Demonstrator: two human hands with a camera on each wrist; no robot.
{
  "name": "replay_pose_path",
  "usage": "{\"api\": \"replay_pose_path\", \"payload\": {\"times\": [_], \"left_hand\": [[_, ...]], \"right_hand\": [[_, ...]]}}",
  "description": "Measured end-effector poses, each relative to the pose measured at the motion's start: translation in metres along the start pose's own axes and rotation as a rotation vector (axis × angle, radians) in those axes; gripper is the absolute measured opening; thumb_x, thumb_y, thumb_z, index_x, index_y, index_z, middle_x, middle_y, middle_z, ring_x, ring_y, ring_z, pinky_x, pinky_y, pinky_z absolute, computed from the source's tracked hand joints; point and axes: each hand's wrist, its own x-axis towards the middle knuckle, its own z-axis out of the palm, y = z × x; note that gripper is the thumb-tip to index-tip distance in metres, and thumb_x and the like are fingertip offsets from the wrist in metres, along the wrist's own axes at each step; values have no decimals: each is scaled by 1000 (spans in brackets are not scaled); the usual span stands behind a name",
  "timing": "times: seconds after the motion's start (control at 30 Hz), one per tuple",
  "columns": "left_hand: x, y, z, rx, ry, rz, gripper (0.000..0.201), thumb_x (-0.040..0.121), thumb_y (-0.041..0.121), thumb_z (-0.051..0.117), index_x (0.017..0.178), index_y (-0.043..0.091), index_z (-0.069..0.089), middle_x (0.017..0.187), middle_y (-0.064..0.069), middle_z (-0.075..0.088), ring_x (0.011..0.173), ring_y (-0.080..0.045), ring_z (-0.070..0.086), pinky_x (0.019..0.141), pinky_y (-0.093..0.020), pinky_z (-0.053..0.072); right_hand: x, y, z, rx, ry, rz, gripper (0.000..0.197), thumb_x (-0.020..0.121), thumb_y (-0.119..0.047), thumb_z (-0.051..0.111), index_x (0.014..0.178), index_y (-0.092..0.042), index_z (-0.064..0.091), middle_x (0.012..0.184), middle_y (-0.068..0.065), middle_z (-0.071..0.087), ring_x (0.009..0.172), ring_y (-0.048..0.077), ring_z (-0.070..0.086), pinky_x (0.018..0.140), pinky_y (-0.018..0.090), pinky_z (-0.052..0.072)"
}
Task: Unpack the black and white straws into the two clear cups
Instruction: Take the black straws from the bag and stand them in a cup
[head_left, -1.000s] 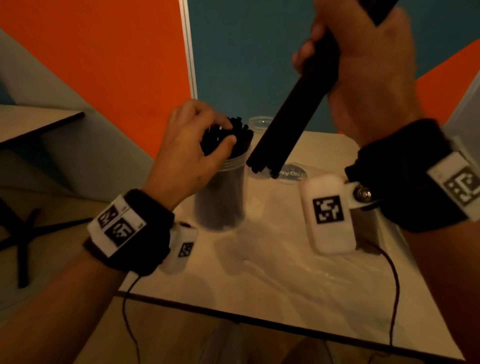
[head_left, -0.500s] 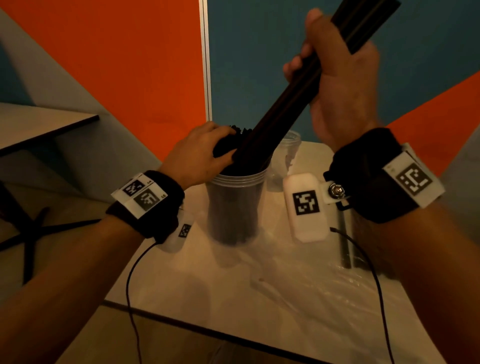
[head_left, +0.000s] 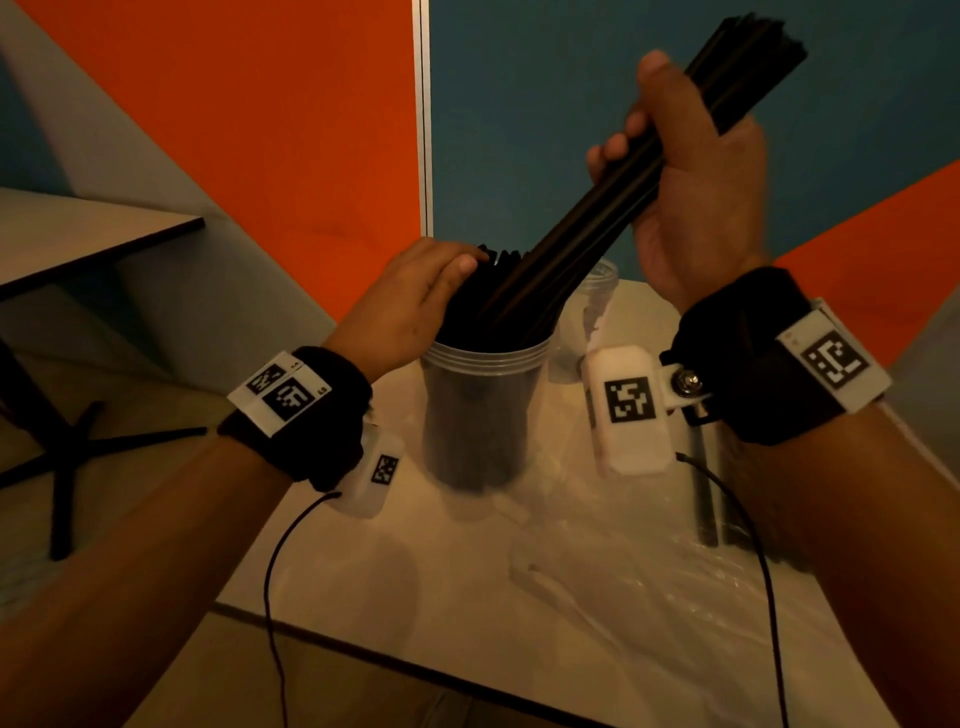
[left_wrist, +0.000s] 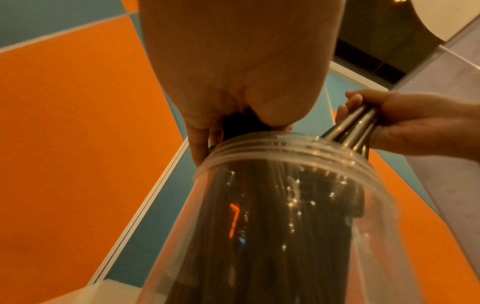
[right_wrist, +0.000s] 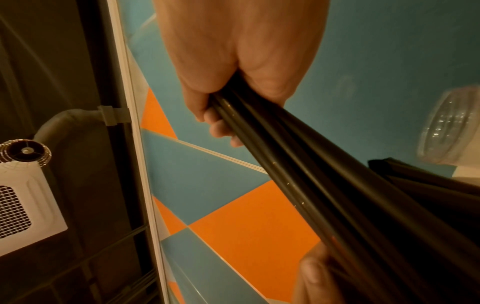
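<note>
A clear cup (head_left: 483, 410) packed with black straws (left_wrist: 272, 226) stands on the pale table (head_left: 415, 597). My left hand (head_left: 457, 270) curls over the straw tops above the rim and holds them to the left side. My right hand (head_left: 691, 197) grips a slanted bundle of black straws (head_left: 597, 223). The bundle's lower ends dip into the cup's mouth, and its upper ends stick out past the fist. In the right wrist view the bundle (right_wrist: 311, 164) runs down from the right hand (right_wrist: 233, 72). A second clear cup (head_left: 592, 312) stands just behind. No white straws show.
Crumpled clear plastic wrap (head_left: 623, 582) lies on the table in front of the cups. A few loose black straws (head_left: 706, 493) lie at the right, partly behind my right wrist. The table's front edge (head_left: 415, 660) is near. Orange and teal wall panels stand close behind.
My right hand has brought the bundle down and left, so its lower ends went from beside the cup into its mouth. The left hand stayed on the straw tops.
</note>
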Motion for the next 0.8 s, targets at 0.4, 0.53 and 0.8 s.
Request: {"api": "replay_pose_path", "payload": {"times": [0.4, 0.53, 0.8], "left_hand": [[-4, 1, 2, -73, 52, -15, 30, 101, 36, 40, 119, 20, 57, 113, -4, 53, 102, 0, 44, 86, 0, 30], [-4, 0, 4, -76, 52, -24, 28, 100, 36, 43, 120, 21, 56, 113, -3, 52, 100, 1, 42, 85, 0, 30], [-4, 1, 5, -173, 51, -23, 26, 103, 32, 32, 104, 17, 53, 108, -7, 50, 100, -11, 48, 88, -19, 37]], "right_hand": [[-24, 53, 16, -499, -195, 98, 44, 82, -19, 73, 118, -10, 47, 95, 13, 62, 90, 28, 66, 83, 36, 58], [-26, 51, 15, -570, -196, -49, 88, 74, -21, 81, 141, -19, 23, 131, 3, 46, 116, 14, 54, 100, 33, 49], [-24, 50, 17, -901, -405, -211, 39, 99, -29, 46, 136, -17, 50, 142, 0, 48, 129, 7, 43, 111, 25, 34]]}}
